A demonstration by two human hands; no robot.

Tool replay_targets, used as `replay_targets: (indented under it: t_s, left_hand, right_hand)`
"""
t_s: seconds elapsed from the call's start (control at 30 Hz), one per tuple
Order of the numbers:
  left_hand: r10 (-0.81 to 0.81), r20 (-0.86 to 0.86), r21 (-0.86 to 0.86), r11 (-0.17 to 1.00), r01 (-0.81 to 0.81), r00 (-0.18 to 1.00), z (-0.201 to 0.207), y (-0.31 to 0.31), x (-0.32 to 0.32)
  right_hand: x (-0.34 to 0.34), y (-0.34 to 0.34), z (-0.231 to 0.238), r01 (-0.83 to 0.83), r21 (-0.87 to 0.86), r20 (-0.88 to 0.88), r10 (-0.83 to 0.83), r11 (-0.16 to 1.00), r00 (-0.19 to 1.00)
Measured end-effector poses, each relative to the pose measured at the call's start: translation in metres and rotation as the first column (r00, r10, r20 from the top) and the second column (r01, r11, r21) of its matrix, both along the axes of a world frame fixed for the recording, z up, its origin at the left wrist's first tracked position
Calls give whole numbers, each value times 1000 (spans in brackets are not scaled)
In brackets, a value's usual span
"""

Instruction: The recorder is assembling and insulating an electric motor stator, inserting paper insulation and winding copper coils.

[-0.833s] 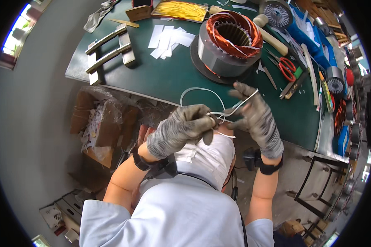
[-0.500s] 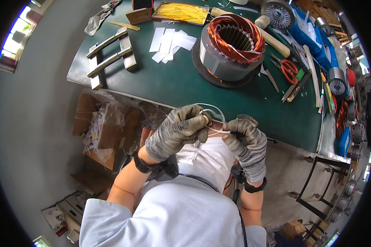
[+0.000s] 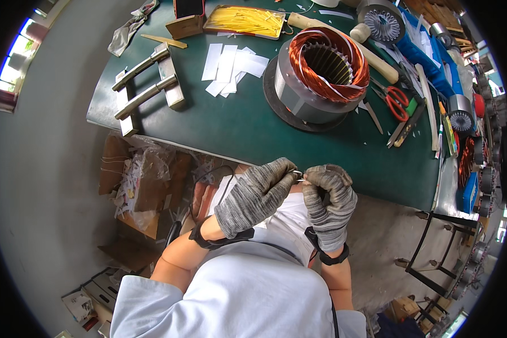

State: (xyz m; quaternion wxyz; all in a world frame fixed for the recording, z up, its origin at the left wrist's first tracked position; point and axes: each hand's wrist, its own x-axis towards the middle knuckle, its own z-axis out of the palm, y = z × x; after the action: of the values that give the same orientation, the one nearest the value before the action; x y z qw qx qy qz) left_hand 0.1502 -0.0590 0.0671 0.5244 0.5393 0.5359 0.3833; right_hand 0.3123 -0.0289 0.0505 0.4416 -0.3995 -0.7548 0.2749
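My left hand (image 3: 259, 194) and my right hand (image 3: 331, 200), both in grey knit gloves, meet over my lap just before the table edge. Their fingertips are pinched on a thin white cord (image 3: 300, 179). Only a short bit of it shows between the fingers; the rest is hidden. Beyond them, on the green table (image 3: 219, 121), a motor stator (image 3: 307, 93) with red-brown copper windings stands on a dark round plate. White lacing crosses its windings. Neither hand touches the stator.
Left on the table are a metal frame with two bars (image 3: 146, 90), white paper slips (image 3: 227, 65) and a tray of yellow strips (image 3: 245, 21). To the right lie red-handled scissors (image 3: 397, 104), a wooden mallet (image 3: 377, 62) and blue bins (image 3: 428, 70). A scrap box (image 3: 152, 174) stands below.
Both hands have drawn closer together, and the white cord's loops no longer show above the fingers. My left hand has turned, its back now more toward the view.
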Motion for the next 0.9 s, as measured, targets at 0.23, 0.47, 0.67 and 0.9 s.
replay_targets:
  t_s: [0.23,0.47,0.67,0.9]
  left_hand:
    - [18,167,-122,992,3,986,4,6,-17]
    - [88,358,-191,981,-19,930,11,2,-11]
    - [70,236,-200,980,-22,969,19,3,-10]
    - [122,240,-76,991,-107,963,21,-2,0]
  right_hand:
    - [-5,8,0,-436,-590,-498,119,679,859]
    - [-9,8,8,-447,-639,-560,20,626,829]
    - [-5,8,-1,-388,-525,-480,112,757,870]
    - [-9,7,11,-362,-619,-576,-89,697,813]
